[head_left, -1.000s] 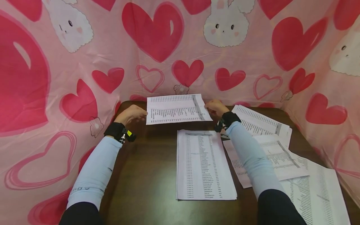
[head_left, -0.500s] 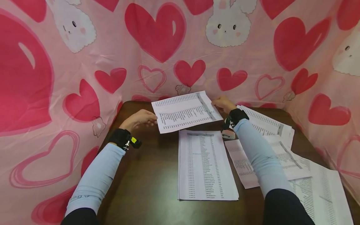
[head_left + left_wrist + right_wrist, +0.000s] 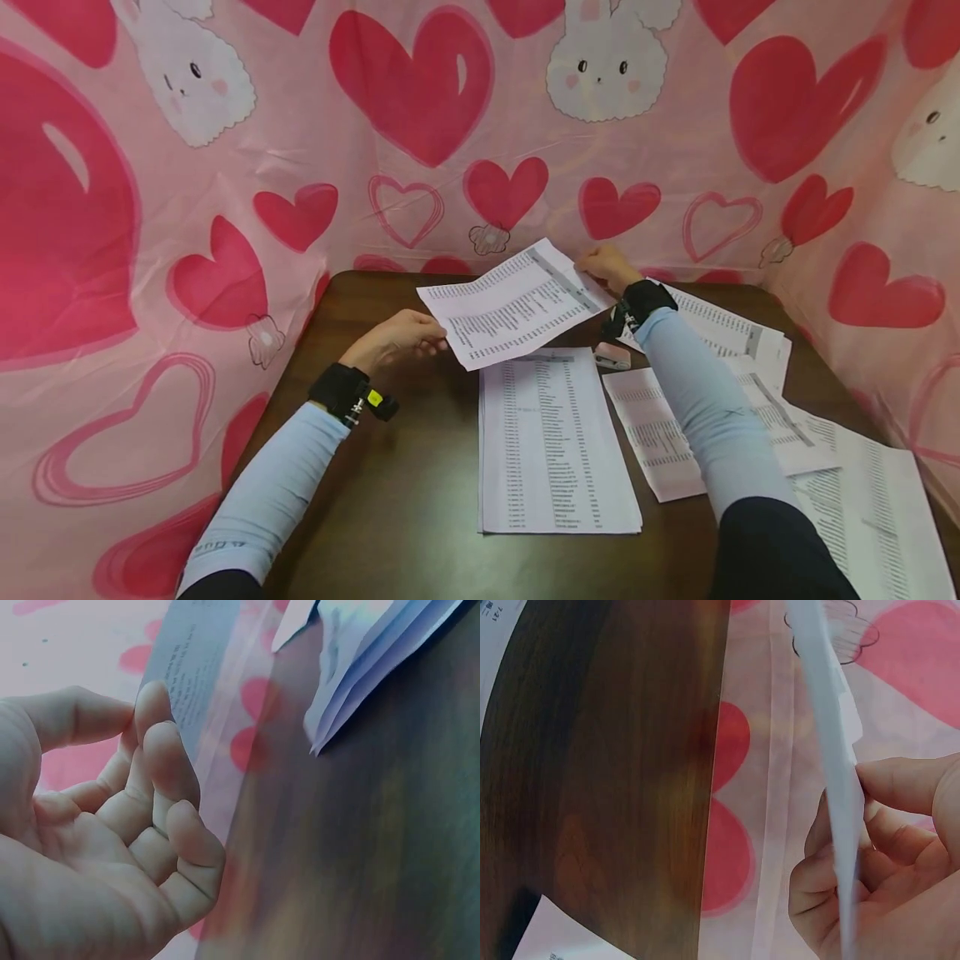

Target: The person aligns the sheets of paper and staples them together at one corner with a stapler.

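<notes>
A white paper sheet (image 3: 510, 310) with dark print and a grey stripe is slanting in the air between the left hand (image 3: 397, 338) and the right hand (image 3: 611, 267). The left hand is pinching one edge, and the right hand the other. On the right hand's near side, a pile of white printed papers (image 3: 561, 454) is lying on the brown wooden table (image 3: 412, 492).

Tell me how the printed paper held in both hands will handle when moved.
The printed paper is likely floppy, since it looks thin and bows in the right wrist view. It is probably light for its size: the left hand and right hand only pinch its edges.
</notes>
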Demonstrator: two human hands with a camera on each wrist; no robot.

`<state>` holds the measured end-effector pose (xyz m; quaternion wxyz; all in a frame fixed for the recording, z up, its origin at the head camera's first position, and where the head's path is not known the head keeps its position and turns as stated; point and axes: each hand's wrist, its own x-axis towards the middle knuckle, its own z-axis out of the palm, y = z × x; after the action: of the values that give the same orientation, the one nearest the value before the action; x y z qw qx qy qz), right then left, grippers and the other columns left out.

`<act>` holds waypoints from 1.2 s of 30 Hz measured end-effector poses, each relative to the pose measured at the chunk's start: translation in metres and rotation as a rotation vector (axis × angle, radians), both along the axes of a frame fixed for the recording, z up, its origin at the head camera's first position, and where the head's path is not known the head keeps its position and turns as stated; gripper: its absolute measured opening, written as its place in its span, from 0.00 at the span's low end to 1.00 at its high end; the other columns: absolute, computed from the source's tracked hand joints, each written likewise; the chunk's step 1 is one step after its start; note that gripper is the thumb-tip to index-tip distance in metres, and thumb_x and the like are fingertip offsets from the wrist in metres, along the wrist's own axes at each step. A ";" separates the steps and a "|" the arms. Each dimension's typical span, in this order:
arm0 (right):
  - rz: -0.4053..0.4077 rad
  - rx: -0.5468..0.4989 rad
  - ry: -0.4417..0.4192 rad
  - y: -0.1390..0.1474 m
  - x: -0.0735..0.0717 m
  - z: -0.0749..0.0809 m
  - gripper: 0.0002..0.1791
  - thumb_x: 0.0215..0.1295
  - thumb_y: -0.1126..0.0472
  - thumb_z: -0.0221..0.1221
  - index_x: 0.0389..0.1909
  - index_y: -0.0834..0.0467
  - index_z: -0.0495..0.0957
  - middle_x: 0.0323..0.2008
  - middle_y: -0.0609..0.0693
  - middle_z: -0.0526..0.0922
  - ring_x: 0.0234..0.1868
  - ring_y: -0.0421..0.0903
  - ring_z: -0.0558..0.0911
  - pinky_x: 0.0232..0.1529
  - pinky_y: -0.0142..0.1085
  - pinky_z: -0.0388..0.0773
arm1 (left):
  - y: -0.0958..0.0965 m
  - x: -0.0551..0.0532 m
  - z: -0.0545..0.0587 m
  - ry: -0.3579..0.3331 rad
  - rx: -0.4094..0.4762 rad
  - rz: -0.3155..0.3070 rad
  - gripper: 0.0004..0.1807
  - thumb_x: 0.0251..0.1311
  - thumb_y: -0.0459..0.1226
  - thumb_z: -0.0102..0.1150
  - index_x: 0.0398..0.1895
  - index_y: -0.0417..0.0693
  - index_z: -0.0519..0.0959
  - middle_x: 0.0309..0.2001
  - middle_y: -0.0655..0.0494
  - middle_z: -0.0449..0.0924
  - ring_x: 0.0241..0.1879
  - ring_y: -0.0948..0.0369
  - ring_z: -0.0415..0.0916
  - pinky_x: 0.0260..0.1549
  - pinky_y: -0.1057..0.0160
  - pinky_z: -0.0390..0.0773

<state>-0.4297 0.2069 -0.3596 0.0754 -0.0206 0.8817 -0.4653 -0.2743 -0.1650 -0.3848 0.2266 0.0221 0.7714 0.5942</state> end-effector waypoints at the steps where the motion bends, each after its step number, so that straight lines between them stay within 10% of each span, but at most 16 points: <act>1: 0.005 -0.006 0.014 0.001 0.000 0.000 0.14 0.63 0.63 0.60 0.43 0.71 0.81 0.22 0.45 0.77 0.28 0.46 0.75 0.26 0.33 0.71 | 0.001 0.000 -0.004 0.003 0.014 -0.004 0.13 0.67 0.37 0.56 0.46 0.36 0.81 0.29 0.52 0.83 0.27 0.57 0.75 0.27 0.66 0.71; 16: 0.055 -0.008 0.080 0.009 0.002 0.010 0.14 0.66 0.62 0.58 0.43 0.70 0.81 0.33 0.51 0.80 0.39 0.53 0.76 0.32 0.32 0.76 | 0.040 0.021 -0.015 -0.040 0.080 0.065 0.14 0.66 0.39 0.59 0.45 0.36 0.81 0.29 0.51 0.83 0.28 0.56 0.75 0.25 0.65 0.69; 24: 0.146 0.067 0.123 0.016 0.002 0.003 0.12 0.66 0.63 0.59 0.38 0.71 0.81 0.22 0.48 0.76 0.39 0.52 0.72 0.38 0.37 0.70 | 0.062 0.045 -0.028 -0.088 0.160 -0.030 0.18 0.66 0.37 0.58 0.50 0.28 0.76 0.27 0.54 0.82 0.25 0.60 0.73 0.22 0.66 0.69; 36: 0.194 0.200 0.107 0.006 -0.001 0.008 0.15 0.66 0.59 0.61 0.45 0.67 0.83 0.39 0.61 0.83 0.41 0.53 0.73 0.42 0.39 0.70 | 0.087 0.067 -0.042 -0.153 0.237 -0.112 0.15 0.65 0.35 0.58 0.46 0.28 0.76 0.23 0.59 0.78 0.20 0.65 0.71 0.18 0.69 0.68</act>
<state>-0.4304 0.2134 -0.3513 0.0749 -0.1229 0.9203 -0.3637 -0.2070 -0.0775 -0.4266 0.3136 0.0464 0.6739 0.6673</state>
